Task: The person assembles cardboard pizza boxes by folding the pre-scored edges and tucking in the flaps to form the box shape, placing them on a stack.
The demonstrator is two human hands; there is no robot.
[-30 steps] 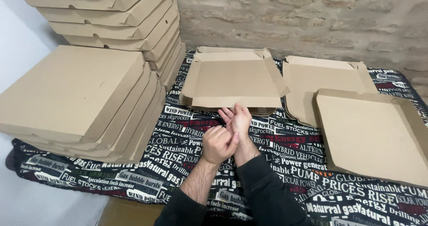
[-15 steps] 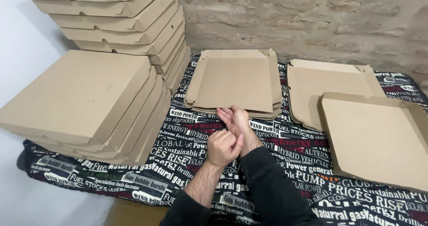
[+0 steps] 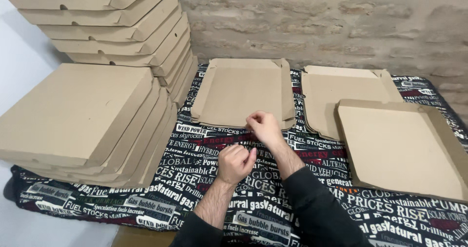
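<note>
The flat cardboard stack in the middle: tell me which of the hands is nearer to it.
Right. The right hand is at the near edge of the flat cardboard stack, seemingly touching it. The left hand is curled over the printed cloth, short of the stack.

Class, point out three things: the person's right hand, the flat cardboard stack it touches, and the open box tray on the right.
right hand [image 3: 263,126], head view, back of the hand.
flat cardboard stack [image 3: 241,91], head view, middle of top sheet.
open box tray [image 3: 402,147], head view, bare floor.

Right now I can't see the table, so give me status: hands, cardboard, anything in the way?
Right hand on near edge of the flat box stack. Left hand fisted, empty, over the printed cloth. Nothing blocking; folded boxes piled left.
</note>
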